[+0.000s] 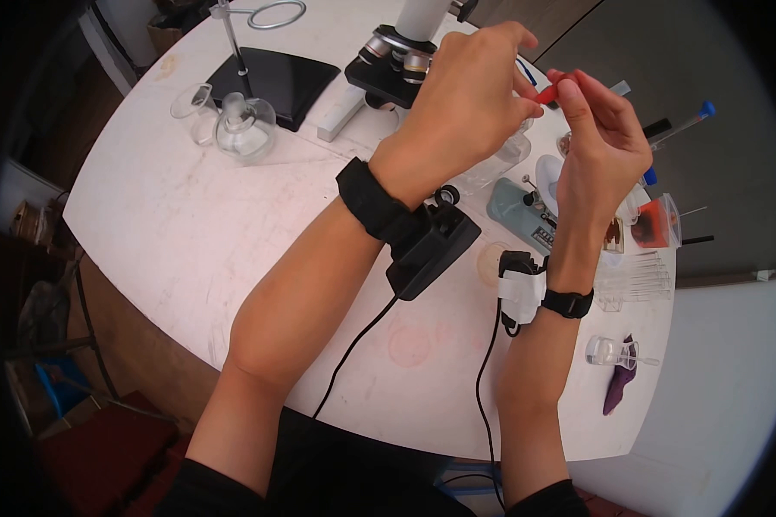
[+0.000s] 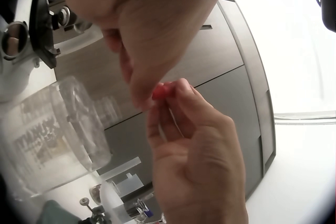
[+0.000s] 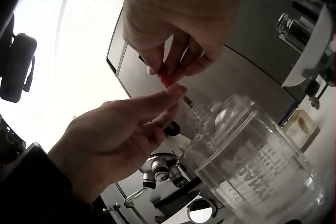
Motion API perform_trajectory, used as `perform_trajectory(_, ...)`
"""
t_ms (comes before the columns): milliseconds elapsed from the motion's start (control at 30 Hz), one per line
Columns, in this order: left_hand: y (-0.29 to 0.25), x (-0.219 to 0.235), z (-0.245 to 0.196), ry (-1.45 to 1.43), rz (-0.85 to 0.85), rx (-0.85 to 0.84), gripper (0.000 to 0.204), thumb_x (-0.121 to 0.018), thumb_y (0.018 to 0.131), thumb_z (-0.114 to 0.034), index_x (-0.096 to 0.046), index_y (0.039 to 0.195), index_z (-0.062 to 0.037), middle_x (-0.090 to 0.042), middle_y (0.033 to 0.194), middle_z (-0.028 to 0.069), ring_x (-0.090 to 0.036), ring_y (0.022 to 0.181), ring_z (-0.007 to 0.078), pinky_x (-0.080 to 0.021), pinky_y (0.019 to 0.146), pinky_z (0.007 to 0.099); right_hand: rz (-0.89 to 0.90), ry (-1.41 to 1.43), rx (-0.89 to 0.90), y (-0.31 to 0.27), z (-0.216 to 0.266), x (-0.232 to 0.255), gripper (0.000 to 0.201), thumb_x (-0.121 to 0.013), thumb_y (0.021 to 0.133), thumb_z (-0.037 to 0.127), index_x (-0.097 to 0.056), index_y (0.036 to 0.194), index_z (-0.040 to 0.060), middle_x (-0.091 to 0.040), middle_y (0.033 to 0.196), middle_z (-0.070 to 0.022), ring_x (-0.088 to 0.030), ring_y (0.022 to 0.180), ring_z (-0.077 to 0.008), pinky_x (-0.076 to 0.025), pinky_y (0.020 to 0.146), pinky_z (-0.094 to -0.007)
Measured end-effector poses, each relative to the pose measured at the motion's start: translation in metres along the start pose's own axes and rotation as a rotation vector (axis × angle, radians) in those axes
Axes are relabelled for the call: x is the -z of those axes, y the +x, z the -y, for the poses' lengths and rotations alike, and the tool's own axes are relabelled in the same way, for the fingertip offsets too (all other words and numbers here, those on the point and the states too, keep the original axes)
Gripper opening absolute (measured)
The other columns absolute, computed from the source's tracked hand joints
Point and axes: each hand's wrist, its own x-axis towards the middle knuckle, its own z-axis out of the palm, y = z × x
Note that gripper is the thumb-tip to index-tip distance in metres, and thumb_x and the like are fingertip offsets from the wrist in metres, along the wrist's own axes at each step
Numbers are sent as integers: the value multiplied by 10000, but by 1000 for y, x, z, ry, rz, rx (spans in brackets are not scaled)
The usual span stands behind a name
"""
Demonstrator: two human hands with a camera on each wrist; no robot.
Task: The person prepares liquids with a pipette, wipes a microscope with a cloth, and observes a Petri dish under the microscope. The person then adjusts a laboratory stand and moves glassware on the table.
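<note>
The microscope [image 1: 392, 69] stood just left of my left hand [image 1: 478, 95] in the head view, barring that side, while the clear bottle [image 3: 257, 166] sat lower than that hand and my right hand [image 1: 603, 151], narrowing the way down. Between my forearms [image 1: 310, 276] I had a passage over the white tabletop [image 1: 440, 396], though two black cables [image 1: 478, 388] trailed through it. A wider lane ran between the flask [image 1: 254, 142] and my left forearm; past my right wrist [image 1: 573, 258], glass tubes [image 1: 642, 280] got in the way.

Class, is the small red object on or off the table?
Off: the right hand pinches the small red object above the table, with the left hand at its other end.
</note>
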Motion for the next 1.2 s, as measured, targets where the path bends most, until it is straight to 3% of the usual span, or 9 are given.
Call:
perform_trajectory(533, 1, -2, 2, 73, -28, 1, 426, -786, 652, -28, -623, 1029, 87, -692, 708, 162, -693, 698, 290, -518, 719, 352, 17, -29, 7, -1, 2, -1, 198, -753, 787, 4, -680, 961, -58, -705, 919, -160, -698, 839, -193, -548, 786, -259)
perform_trajectory(967, 2, -2, 3, 77, -15, 41, 429, -800, 645, -55, -636, 1023, 62, -699, 723, 157, -692, 657, 264, -527, 669, 330, 44, -19, -10, 0, 4, 0, 207, -742, 795, -2, -668, 977, -66, -703, 928, -155, -688, 856, -182, -541, 793, -254)
perform_trajectory(1167, 5, 1, 11, 66, 39, 18, 495, -822, 625, -110, -632, 1056, 40, -707, 741, 153, -690, 655, 256, -527, 647, 319, 38, -7, 29, 2, -1, 3, 218, -737, 801, 4, -665, 996, -61, -704, 926, -147, -687, 859, -176, -544, 792, -256)
perform_trajectory(1200, 6, -1, 19, 93, -80, -136, 365, -796, 685, -134, -638, 969, 32, -682, 678, 116, -640, 576, 223, -491, 579, 300, 32, -8, 29, 2, 0, 4, 218, -737, 801, 4, -665, 996, -61, -704, 926, -147, -687, 859, -176, -544, 792, -256)
